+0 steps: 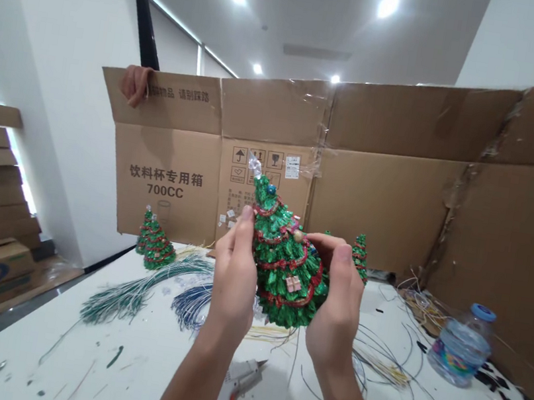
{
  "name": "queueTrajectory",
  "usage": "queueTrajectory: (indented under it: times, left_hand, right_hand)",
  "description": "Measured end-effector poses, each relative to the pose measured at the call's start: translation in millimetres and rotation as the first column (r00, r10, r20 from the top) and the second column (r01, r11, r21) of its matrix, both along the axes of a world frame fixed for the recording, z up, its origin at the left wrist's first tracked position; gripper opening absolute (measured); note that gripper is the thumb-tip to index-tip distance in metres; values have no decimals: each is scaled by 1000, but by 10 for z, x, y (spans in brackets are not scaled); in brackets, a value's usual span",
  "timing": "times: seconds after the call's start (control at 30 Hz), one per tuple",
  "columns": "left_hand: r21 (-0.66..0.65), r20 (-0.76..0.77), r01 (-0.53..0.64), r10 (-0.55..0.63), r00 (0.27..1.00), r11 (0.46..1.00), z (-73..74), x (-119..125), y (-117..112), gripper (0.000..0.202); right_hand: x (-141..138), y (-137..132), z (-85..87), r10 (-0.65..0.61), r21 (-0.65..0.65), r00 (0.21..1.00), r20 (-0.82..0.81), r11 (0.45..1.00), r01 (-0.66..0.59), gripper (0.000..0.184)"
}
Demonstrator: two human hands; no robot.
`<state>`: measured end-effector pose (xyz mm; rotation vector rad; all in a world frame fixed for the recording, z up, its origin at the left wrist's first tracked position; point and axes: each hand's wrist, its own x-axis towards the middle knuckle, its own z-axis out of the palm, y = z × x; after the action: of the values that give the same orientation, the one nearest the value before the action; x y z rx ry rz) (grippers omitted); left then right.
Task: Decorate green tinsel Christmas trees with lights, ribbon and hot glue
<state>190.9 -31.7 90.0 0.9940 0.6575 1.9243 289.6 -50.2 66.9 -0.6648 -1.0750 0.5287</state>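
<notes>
I hold a small green Christmas tree (pixel 282 262) with red garlands, tiny gift boxes and a clear tip, raised above the white table (pixel 25 338). My left hand (pixel 234 275) grips its left side, fingers closed on the foliage. My right hand (pixel 337 297) wraps around its right side and base. The tree leans slightly to the left.
Two finished little trees (pixel 154 243) stand at the back left, another tree (pixel 360 255) behind my right hand. Bundles of green wire (pixel 132 293) and blue wire (pixel 191 302), a glue gun (pixel 241 390) and a water bottle (pixel 460 346) lie on the table. Another person's hand (pixel 136 83) grips the cardboard wall (pixel 400 180).
</notes>
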Motion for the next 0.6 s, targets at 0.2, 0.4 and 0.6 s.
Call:
queueTrajectory:
  times: [0.2,0.4,0.6]
  left_hand:
    - [169,-153,125,-100,983,978,16,46,-87,41]
    - [162,-62,128,-119,991,978,55,35,-79,33]
    - [118,64,172,-180,982,978,105,-59,-63,35]
  right_hand:
    - [-44,-83,19,-34,-9,999,-23,999,34,47]
    - [-69,-105,19,40,-28,999,-26,999,-41,50]
    - [25,-34,74,248,-148,949,-193,949,-278,55]
